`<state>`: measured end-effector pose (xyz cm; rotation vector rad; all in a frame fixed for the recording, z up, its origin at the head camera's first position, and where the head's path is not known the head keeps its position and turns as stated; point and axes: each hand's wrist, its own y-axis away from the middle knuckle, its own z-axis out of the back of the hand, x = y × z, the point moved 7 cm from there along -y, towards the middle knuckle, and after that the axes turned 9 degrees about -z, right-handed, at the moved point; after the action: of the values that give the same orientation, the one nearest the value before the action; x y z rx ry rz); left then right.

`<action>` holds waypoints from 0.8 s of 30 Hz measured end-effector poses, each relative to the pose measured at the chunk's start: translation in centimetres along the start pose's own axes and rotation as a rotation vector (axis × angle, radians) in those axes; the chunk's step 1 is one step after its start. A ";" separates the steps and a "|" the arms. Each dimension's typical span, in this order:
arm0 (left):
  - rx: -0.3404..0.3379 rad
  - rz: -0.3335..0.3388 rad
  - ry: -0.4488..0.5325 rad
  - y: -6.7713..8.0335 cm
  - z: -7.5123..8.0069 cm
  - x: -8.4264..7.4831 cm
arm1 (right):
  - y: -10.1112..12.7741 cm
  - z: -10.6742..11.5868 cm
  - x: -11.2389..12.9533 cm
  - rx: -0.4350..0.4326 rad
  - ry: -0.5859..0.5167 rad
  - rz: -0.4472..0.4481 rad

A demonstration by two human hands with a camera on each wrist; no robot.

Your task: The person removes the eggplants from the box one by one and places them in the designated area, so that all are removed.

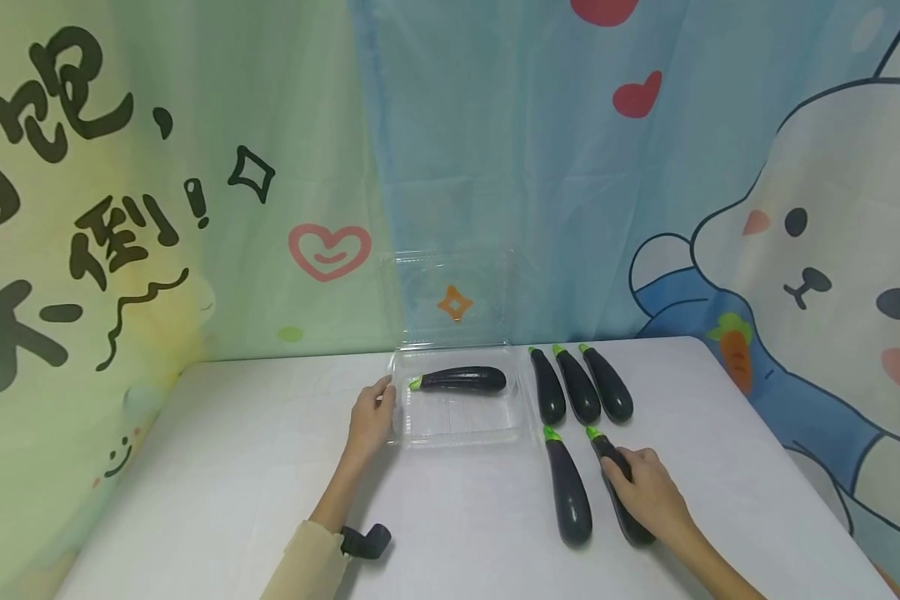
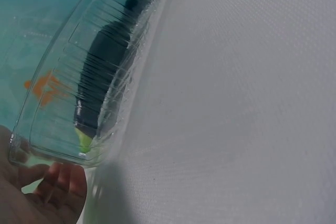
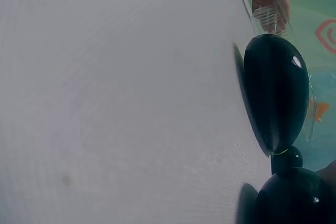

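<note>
My right hand (image 1: 648, 492) lies over an eggplant (image 1: 621, 487) on the white table (image 1: 232, 467), fingers curled round its dark body, its green cap pointing away from me. Just to its left lies a second eggplant (image 1: 567, 486), close beside but apart from my hand. Beyond these two, three more eggplants (image 1: 579, 385) lie side by side in a row. That makes five on the table. A sixth eggplant (image 1: 461, 379) lies crosswise inside the clear plastic box (image 1: 457, 421), toward its far side, with the box's lid (image 1: 450, 296) standing open behind it. My left hand (image 1: 371, 417) rests against the box's left edge, fingers fairly straight and touching the rim.
</note>
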<state>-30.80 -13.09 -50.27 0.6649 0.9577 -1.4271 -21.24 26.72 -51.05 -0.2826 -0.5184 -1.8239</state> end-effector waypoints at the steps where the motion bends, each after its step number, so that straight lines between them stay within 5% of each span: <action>1: 0.000 0.002 -0.002 0.0 0.0 0.0 | 0.0 0.0 0.0 0.002 0.000 -0.003; 24: -0.001 0.013 0.011 0.0 0.0 0.2 | 0.4 0.1 0.2 -0.005 -0.012 0.014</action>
<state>-30.85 -13.23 -50.43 0.6777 0.9608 -1.4134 -20.96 26.57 -50.79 -0.3006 -0.5190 -1.8110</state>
